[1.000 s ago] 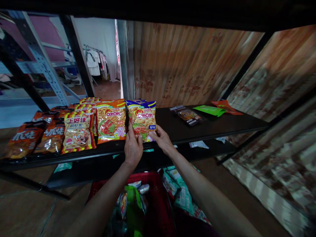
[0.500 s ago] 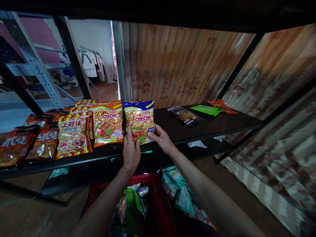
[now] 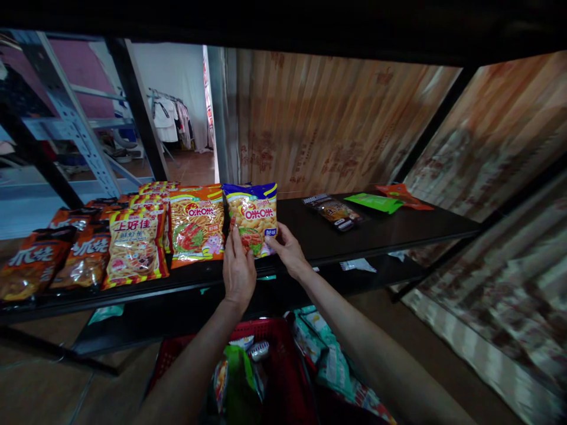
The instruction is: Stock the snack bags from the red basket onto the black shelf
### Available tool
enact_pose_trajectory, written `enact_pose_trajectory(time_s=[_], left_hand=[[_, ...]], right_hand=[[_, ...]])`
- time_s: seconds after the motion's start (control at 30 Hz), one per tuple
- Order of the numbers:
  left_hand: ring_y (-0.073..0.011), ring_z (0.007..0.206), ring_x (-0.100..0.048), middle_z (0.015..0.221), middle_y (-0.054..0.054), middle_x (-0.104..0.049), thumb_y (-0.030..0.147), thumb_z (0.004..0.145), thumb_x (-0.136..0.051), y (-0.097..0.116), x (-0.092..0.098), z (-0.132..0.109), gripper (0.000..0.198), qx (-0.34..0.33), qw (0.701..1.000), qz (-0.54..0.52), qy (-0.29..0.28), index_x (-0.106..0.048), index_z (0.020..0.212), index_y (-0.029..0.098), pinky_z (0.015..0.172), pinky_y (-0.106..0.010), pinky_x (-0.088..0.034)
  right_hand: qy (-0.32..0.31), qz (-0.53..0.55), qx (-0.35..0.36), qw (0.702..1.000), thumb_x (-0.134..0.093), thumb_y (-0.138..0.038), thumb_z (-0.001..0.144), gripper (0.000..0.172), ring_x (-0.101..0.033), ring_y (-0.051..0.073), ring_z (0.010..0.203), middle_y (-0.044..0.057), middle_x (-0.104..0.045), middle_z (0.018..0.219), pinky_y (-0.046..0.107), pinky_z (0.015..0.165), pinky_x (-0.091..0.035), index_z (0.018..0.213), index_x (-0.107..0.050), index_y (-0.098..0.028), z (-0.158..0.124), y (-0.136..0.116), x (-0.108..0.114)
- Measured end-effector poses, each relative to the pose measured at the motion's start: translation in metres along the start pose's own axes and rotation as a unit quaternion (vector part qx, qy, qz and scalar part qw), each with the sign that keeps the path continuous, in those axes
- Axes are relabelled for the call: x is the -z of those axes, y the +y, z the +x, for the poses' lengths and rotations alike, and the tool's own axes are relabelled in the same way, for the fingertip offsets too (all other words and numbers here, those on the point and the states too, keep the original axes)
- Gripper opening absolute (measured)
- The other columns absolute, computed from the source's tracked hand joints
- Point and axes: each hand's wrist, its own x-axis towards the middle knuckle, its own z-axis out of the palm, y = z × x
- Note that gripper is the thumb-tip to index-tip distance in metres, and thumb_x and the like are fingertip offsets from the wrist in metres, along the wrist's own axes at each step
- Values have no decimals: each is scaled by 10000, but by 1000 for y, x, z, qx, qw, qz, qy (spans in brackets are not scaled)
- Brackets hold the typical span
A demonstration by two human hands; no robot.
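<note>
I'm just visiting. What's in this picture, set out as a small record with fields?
Left hand: touching lower left of the blue-topped snack bag
Right hand: holding its lower right edge
Left of that bag: orange snack bag
Surface: black shelf
Lying farther right: dark packet, green packet, orange packet
Below: red basket with packets inside

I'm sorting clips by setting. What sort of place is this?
Probably a shop or a mock-up of one: rows of snack bags on a black shelf, packets in a red basket, and clothes hanging behind.
</note>
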Motion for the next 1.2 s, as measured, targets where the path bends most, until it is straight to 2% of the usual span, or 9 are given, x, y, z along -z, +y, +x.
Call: enact_pose_trajectory(time_s=[0.13,0.23,0.33,0.5,0.6,0.7,0.9,1.07,1.2], left_hand=[[-297,1392,-252,1484,-229,-280,160,885,-420,-1,1,-4,622,-42,998,41,19,-186,1460,116,1080,-476,-328],[-326,1426,-116,1549,-174,-129,92,866,-421,1,2,-8,587,-106,991,71,36,-300,1429,209,1090,-529,-287],[-332,1432,-54,1566,-134,-88,74,844,-453,2,0,-9,585,-145,986,81,27,-368,1396,248,1099,-554,-254],[-341,1431,-49,1570,-147,-19,109,833,-488,1,-2,-5,579,-130,990,56,0,-375,1390,214,1101,-563,-240],[-334,1431,-67,1568,-152,19,138,838,-502,-1,-2,-3,574,-135,990,27,6,-367,1393,194,1101,-535,-262],[-327,1428,-109,1568,-143,15,186,846,-528,-1,-1,-1,575,-142,990,13,25,-365,1396,217,1085,-503,-306],[-327,1416,-169,1564,-124,-64,192,839,-546,-4,-3,2,554,-140,990,19,16,-406,1370,267,1056,-501,-350],[-306,1400,-228,1549,-147,-134,181,844,-531,-8,-7,2,552,-138,990,14,22,-390,1375,239,1059,-494,-350],[-311,1404,-221,1549,-168,-113,221,841,-545,-7,-8,3,580,-122,992,-1,29,-355,1388,217,1057,-485,-357]], right_hand=[[2,-23,-1,1000,-700,-379,698,557,-575,216,1099,42,-626,1200,369,962,-452,1207,-519,-242,-4,3,0],[-12,-46,-3,999,-685,-381,715,561,-586,215,1079,39,-623,1206,366,942,-464,1229,-507,-246,-8,3,2],[-29,-65,-5,997,-684,-382,720,538,-589,217,1071,28,-637,1183,360,935,-467,1217,-526,-251,-11,-1,3],[-17,3,-16,1000,-598,-478,796,448,-560,205,1131,9,-617,1227,332,966,-442,1192,-563,-273,-4,-7,7],[47,33,-66,996,-496,-581,822,452,-564,202,1130,24,-620,1226,320,908,-468,1122,-610,-263,16,-3,13],[89,33,-118,988,-558,-531,793,368,-606,184,1050,25,-674,1120,281,812,-491,1020,-644,-254,41,3,20],[38,33,-175,983,-659,-371,736,189,-660,180,728,18,-733,798,289,677,-511,832,-661,-207,78,0,16],[57,60,-246,966,-638,-442,758,285,-682,226,726,72,-732,745,362,714,-539,827,-651,-166,96,-6,11],[40,73,-260,962,-624,-478,763,318,-690,251,742,95,-733,744,394,721,-548,807,-644,-164,102,-5,9]])
